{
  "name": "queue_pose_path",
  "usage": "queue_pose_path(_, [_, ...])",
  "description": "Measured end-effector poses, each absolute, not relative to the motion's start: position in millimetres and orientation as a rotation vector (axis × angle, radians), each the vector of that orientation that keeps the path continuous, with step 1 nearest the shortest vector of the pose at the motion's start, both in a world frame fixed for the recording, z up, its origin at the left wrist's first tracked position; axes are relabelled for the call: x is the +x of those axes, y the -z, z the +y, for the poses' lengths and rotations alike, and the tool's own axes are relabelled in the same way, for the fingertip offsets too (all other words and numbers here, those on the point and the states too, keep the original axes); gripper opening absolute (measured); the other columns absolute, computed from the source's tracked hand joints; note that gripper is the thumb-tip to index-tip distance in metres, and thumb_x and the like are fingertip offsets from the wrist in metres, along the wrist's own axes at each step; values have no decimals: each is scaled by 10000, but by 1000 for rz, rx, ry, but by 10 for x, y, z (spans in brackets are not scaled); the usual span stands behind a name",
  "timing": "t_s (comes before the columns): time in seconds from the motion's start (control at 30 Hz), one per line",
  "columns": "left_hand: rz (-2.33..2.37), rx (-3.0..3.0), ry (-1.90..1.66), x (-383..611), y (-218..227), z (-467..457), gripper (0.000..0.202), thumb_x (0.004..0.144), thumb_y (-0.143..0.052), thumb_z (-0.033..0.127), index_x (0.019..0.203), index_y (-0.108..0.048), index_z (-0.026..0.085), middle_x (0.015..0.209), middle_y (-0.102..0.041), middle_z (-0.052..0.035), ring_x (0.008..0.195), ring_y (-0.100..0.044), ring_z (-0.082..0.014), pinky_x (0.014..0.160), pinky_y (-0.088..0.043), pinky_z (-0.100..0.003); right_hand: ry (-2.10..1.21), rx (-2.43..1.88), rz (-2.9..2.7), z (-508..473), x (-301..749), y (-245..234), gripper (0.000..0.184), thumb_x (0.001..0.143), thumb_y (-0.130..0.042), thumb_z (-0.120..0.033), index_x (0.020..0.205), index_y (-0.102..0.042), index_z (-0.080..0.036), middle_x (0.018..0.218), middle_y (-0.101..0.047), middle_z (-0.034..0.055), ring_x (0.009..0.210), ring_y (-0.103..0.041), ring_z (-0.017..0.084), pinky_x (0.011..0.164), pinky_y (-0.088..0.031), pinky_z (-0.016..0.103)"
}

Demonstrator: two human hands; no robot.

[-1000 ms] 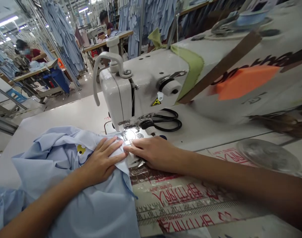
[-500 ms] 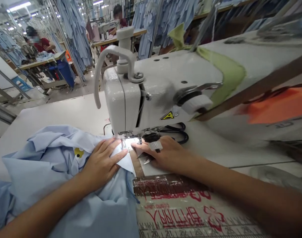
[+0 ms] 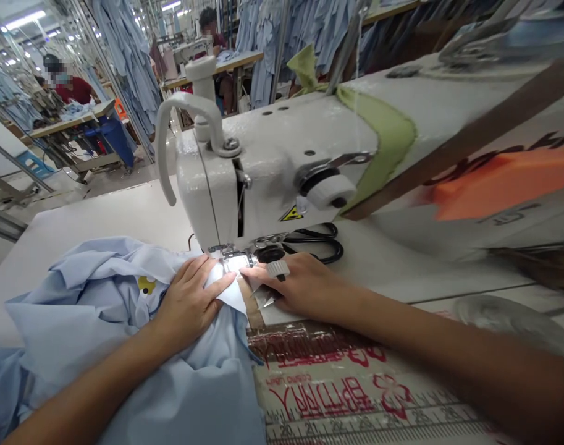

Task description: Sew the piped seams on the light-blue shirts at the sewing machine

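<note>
Since the earlier frame, the head-worn view has swung slightly, so the sewing machine sits further left, while both hands have stayed almost where they were on the cloth. The left hand lies open and flat on a crumpled pale blue shirt, fingers spread and pointing toward the needle area, gripping nothing. The right hand is also open and flat, palm down, its fingertips reaching in from the other side, just beside a small triangular fold of the same thin, smooth cotton-like cloth. That fold runs between the two hands to the machine's metal presser foot, while the rest of the shirt spreads in soft ridges across the white tabletop, with a small yellow print showing on it. Black-handled scissors lie just behind the right hand. A printed measuring tape runs along the tabletop's front edge, and a ragged green fabric strip drapes over the glossy white machine arm. Further off, a co-worker sits at another machine among hanging blue garments.
</note>
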State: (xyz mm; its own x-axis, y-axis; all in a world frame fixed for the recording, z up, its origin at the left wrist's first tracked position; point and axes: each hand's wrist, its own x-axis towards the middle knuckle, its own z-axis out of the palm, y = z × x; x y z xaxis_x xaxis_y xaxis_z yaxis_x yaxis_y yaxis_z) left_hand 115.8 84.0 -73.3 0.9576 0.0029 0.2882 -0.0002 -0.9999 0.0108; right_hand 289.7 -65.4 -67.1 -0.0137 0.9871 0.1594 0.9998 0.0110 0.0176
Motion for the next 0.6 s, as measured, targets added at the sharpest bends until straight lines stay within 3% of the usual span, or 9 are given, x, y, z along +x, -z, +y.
queue_pose_path(0.17, [-4,3105,-472,1159,740,842,371,868,-405,204,1220,-518,230,1212,-470,-128,1167,-391,-280,964,-376,-488,162,-2052,-2173,-671,2887,680,361,648,-546,-126,990,-624,-210,896,-635,49,733,-551,180,535,-279,265])
queue_pose_path(0.47, [-97,3072,-527,1142,742,883,357,859,-422,174,1199,-521,212,1215,-464,-119,1153,-398,-270,967,-368,-484,169,-1876,-2190,-717,2836,642,433,639,-519,-109,1057,-593,-193,836,-644,29,634,-526,152,514,-256,269])
queue_pose_path(0.6, [-189,3054,-585,1144,680,846,280,857,-451,169,1112,-567,162,1156,-520,-118,1079,-453,-240,937,-398,-426,183,-1771,-2170,-736,2832,657,278,718,-555,-188,995,-583,-180,842,-637,20,618,-514,133,544,-285,269])
